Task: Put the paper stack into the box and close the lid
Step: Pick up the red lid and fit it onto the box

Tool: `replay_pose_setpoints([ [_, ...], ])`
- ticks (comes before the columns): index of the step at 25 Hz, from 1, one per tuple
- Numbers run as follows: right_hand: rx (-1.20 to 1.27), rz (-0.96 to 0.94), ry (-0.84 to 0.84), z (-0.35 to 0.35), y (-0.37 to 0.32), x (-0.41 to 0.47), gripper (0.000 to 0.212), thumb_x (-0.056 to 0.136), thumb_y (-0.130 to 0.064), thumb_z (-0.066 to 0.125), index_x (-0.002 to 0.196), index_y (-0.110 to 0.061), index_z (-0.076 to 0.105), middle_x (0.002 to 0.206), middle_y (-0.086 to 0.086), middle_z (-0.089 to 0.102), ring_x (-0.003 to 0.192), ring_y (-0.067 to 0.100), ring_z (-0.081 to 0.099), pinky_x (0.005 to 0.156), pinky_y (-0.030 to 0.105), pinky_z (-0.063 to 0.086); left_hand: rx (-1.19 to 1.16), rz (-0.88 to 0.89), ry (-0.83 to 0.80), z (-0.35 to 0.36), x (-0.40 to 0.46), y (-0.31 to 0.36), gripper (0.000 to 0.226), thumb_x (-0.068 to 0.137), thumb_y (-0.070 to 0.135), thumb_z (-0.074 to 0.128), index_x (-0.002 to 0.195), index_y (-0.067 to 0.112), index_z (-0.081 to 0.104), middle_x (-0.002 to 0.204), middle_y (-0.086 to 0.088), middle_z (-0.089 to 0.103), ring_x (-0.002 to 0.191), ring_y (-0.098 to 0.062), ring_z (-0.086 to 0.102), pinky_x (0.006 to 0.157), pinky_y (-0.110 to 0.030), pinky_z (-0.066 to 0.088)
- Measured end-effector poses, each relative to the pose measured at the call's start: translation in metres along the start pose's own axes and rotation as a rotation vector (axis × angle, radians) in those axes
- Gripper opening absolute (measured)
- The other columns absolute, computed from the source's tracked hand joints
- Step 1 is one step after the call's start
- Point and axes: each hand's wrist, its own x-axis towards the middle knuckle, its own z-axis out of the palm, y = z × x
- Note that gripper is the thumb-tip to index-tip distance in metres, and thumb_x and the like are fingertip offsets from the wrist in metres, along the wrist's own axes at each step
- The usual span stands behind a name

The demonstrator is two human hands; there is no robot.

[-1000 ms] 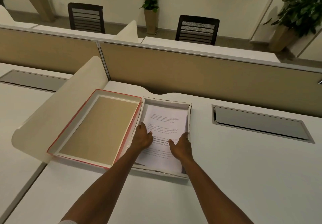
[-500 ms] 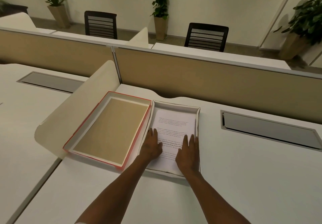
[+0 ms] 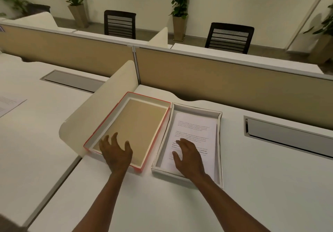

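Note:
A shallow white box [image 3: 219, 141] lies on the desk with the printed paper stack [image 3: 195, 129] inside it. Just to its left lies the lid [image 3: 137, 123], upside down, red on the outside with a brown inner face. My right hand [image 3: 189, 155] hovers over the near part of the paper stack, fingers spread, holding nothing. My left hand [image 3: 116, 150] is over the near end of the lid, fingers spread, gripping nothing.
A cream curved divider [image 3: 100, 109] stands close along the lid's left side. A tan partition wall [image 3: 216, 80] runs behind the box. Grey cable hatches [image 3: 288, 134] sit in the desk at right and left. A loose printed sheet [image 3: 9, 103] lies far left.
My left hand has left the paper stack and moved left over the lid. My right hand has lifted slightly, fingers spreading. The view has shifted, so everything sits further right.

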Motion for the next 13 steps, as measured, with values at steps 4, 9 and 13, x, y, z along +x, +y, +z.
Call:
replay_pose_setpoints([
  [4, -0.143, -0.209, -0.174, 0.03, -0.049, 0.018, 0.061, 0.097, -0.039, 0.053, 0.151, -0.015, 0.039, 0.16, 0.008, 0.034, 0.151, 0.025, 0.022, 0.123, 0.039, 0.02, 0.035, -0.217, 0.011, -0.016, 0.027, -0.029, 0.08, 0.087, 0.034, 0.072, 0.152, 0.007, 0.034, 0.16, -0.024, 0.025, 0.153, -0.042, 0.013, 0.122, -0.058, 0.021],
  [9, -0.379, -0.231, -0.393, 0.067, -0.063, 0.026, 0.069, 0.099, -0.047, 0.043, 0.157, -0.018, 0.018, 0.167, 0.008, 0.01, 0.154, 0.03, -0.005, 0.123, 0.05, 0.004, 0.033, -0.361, -0.124, -0.019, 0.063, -0.04, 0.093, 0.089, 0.046, 0.068, 0.157, 0.007, 0.019, 0.162, -0.024, 0.025, 0.151, -0.044, 0.019, 0.118, -0.06, 0.028],
  [13, -0.415, -0.213, -0.392, 0.08, -0.058, 0.023, 0.068, 0.099, -0.051, 0.039, 0.156, -0.018, 0.021, 0.168, 0.007, 0.006, 0.154, 0.031, -0.008, 0.121, 0.052, -0.001, 0.077, -0.412, -0.142, -0.014, 0.079, -0.041, 0.093, 0.087, 0.038, 0.071, 0.157, 0.008, 0.018, 0.159, -0.025, 0.027, 0.149, -0.046, 0.019, 0.114, -0.06, 0.033],
])
